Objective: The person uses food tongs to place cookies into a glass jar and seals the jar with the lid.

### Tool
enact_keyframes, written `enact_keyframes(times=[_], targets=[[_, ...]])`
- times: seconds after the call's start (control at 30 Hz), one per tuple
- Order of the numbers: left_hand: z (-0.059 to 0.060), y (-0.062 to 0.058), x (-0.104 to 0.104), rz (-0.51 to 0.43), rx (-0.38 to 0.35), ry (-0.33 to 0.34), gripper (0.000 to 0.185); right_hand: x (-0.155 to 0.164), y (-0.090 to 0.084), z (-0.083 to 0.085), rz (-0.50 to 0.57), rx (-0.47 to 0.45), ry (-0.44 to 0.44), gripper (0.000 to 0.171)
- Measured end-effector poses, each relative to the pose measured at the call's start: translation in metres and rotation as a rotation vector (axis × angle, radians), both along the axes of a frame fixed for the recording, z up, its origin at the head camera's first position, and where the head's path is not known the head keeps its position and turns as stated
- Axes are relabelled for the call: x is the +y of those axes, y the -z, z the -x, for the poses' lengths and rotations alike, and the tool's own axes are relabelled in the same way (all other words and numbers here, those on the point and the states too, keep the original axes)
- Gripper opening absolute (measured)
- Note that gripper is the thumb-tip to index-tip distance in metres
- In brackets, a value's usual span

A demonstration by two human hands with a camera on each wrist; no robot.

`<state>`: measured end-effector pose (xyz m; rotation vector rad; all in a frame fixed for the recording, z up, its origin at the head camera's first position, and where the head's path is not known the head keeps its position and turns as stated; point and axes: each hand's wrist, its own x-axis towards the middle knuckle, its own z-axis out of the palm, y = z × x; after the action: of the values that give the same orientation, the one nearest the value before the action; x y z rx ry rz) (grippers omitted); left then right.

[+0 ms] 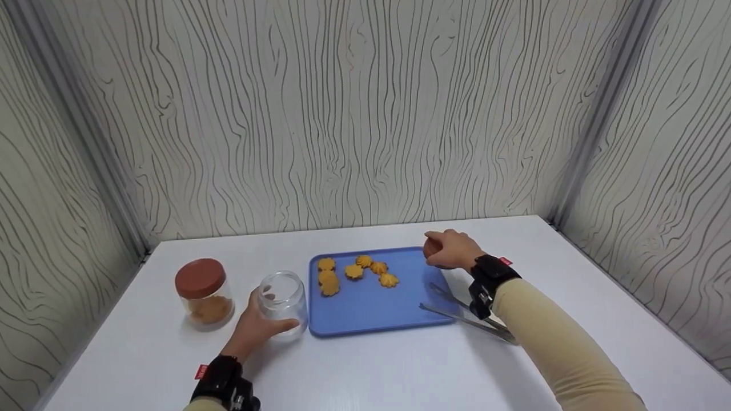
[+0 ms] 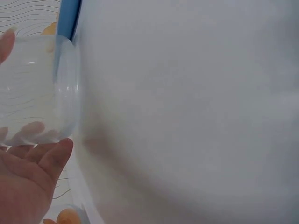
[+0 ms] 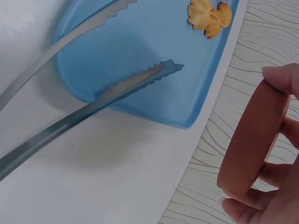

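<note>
My left hand (image 1: 258, 328) grips an empty clear jar (image 1: 281, 302) that stands open on the white table, just left of a blue tray (image 1: 371, 308). The left wrist view shows the clear jar (image 2: 37, 88) close up, with my fingers (image 2: 28, 133) seen through it and the tray edge (image 2: 67, 18) behind. My right hand (image 1: 451, 249) holds a red-brown lid (image 1: 432, 247) over the tray's far right corner. In the right wrist view the lid (image 3: 252, 144) is on edge, pinched between thumb and fingers (image 3: 280, 77). Several flower-shaped cookies (image 1: 354, 271) lie on the tray's far half.
Metal tongs (image 1: 462, 311) lie across the tray's right edge onto the table, with the serrated tongs tips (image 3: 154, 74) on the tray. A second jar (image 1: 204, 294) with a red-brown lid, holding cookies, stands at the left. Patterned walls enclose the table on three sides.
</note>
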<state>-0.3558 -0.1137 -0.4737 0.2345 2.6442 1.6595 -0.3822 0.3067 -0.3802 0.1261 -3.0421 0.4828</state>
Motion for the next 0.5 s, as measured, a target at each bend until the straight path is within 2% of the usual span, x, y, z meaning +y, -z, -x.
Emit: enact_keyframes(times=[0.27, 0.5], targets=[[0.002, 0.001, -0.002, 0.023, -0.014, -0.001, 0.108, 0.023, 0.010, 0.000, -0.021, -0.020, 0.027, 0.075], [0.005, 0.004, -0.001, 0.011, 0.000, -0.009, 0.104, 0.039, 0.020, -0.007, -0.012, -0.059, 0.065, 0.077]])
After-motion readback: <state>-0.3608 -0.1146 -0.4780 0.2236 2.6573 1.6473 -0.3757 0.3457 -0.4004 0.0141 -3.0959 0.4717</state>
